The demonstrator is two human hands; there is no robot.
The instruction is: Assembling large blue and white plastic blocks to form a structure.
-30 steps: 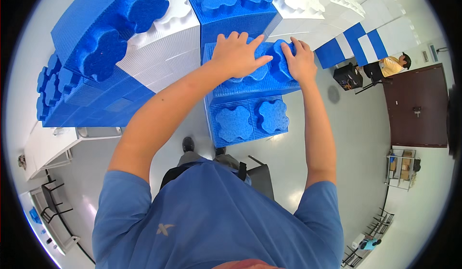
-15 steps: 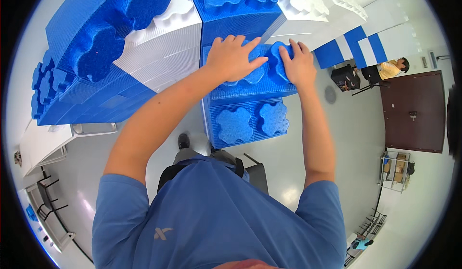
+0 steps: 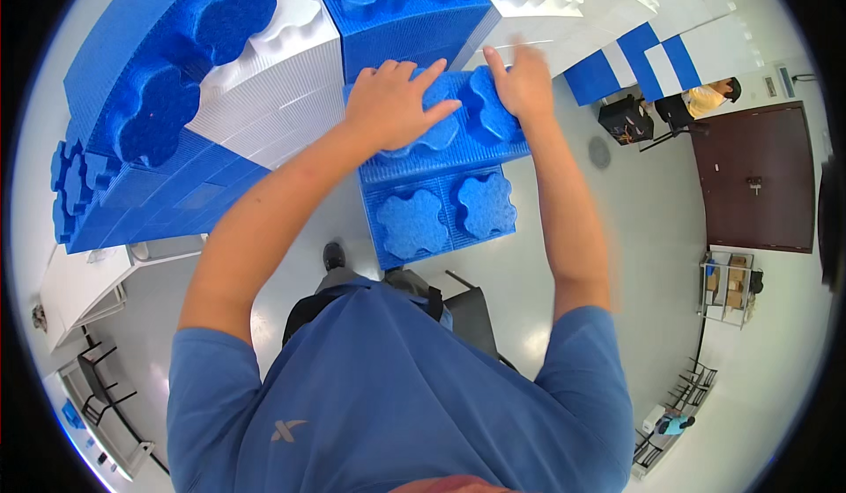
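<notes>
A large blue building block (image 3: 458, 154) with flower-shaped studs stands before me, its top between my two hands. My left hand (image 3: 392, 105) lies on its left stud (image 3: 436, 123), fingers spread and thumb stretched out. At the right stud (image 3: 492, 110), my right hand (image 3: 526, 88) is open above the block's right end, thumb apart from the fingers. Its fingertips are smeared by motion, and whether they touch the block I cannot tell. Nearer to me and lower sits another blue block (image 3: 419, 255) with two studs showing.
A curved wall of stacked blue blocks (image 3: 401, 44) and white blocks (image 3: 264, 110) rises ahead and to the left. Behind my body is a dark chair (image 3: 471, 321). A person (image 3: 705, 99) in yellow sits at the right by a black case (image 3: 627, 119), near a brown door (image 3: 758, 180).
My right hand's fingers have lifted off the block's far right edge and blur with motion. My left hand stays on the left stud. The whole view has shifted slightly.
</notes>
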